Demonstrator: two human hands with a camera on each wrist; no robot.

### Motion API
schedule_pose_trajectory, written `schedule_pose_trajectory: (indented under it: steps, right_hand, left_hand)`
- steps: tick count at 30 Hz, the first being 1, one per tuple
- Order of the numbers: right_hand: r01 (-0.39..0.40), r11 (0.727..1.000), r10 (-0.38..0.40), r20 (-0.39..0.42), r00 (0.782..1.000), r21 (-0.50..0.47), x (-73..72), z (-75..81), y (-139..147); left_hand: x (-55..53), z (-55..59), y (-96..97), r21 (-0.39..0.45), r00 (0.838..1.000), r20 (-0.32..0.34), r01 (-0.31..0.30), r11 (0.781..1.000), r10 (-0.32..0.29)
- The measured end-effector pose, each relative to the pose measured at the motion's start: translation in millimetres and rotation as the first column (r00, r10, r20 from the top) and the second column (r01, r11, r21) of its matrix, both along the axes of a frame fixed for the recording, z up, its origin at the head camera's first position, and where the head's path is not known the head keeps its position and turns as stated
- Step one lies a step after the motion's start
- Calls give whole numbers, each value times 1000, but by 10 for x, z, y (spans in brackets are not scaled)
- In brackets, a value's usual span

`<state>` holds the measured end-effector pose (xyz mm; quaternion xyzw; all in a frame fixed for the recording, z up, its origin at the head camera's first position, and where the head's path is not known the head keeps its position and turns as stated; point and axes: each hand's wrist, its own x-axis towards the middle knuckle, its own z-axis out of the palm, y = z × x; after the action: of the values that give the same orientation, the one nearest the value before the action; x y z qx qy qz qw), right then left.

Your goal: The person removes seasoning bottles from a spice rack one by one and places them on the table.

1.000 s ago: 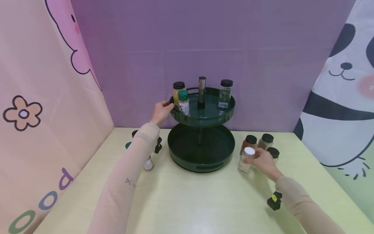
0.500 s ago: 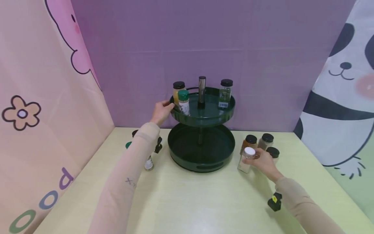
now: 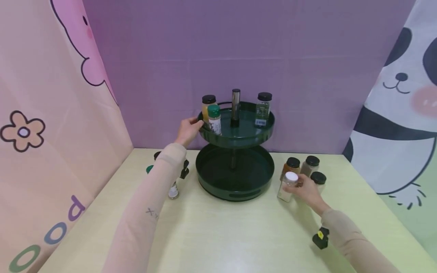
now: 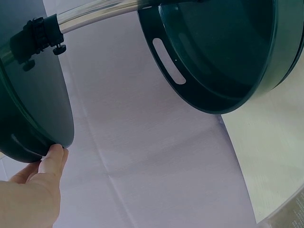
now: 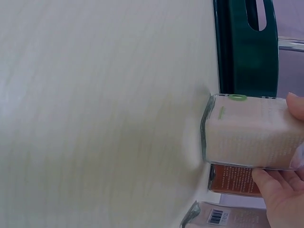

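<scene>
In the head view a dark green two-tier turntable rack stands at the back middle, with an upper tray and a lower tray joined by a metal post. My left hand pinches the upper tray's left rim; the left wrist view has its fingertips on that edge. At the right, my right hand holds a clear square spice jar with a white cap and pale contents, thumb on one side and fingers on the other. The jar is upright, its base close to the table.
A yellow jar, a green-capped shaker and a green herb jar stand on the upper tray. Behind my right hand are black-capped jars, one orange-brown. More bottles are partly hidden behind my left forearm.
Both hands keep their places, the left on the upper tray's rim and the right around the white-capped spice jar. Only a slight shift of the head view shows.
</scene>
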<state>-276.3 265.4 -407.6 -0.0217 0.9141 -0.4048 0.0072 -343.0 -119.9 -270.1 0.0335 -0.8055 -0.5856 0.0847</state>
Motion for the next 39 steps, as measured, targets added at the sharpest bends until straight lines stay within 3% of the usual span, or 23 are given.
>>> schedule_pose_trajectory:
  steps: [8, 12, 18, 26, 39]
  right_hand:
    - [-70, 998, 70, 4, 998, 8, -35, 32, 9]
    - [-110, 993, 111, -15, 994, 36, -47, 139, 33]
    - [-136, 991, 135, 40, 990, 5, -17, 398, 49]
    - [-151, 988, 152, 13, 988, -21, -19, 795, 51]
    - [-123, 988, 113, -103, 988, -98, -296, 1534, -115]
  left_hand:
    - [-13, 5, -26, -18, 1000, -4, -6, 1000, 5]
    - [-12, 8, -33, -14, 1000, 4, -5, 1000, 5]
    - [-5, 19, -36, -11, 1000, 12, -2, 1000, 2]
    - [-3, 8, -13, -9, 1000, 7, -9, 1000, 9]
    - [-26, -12, 7, -1, 1000, -13, -13, 1000, 13]
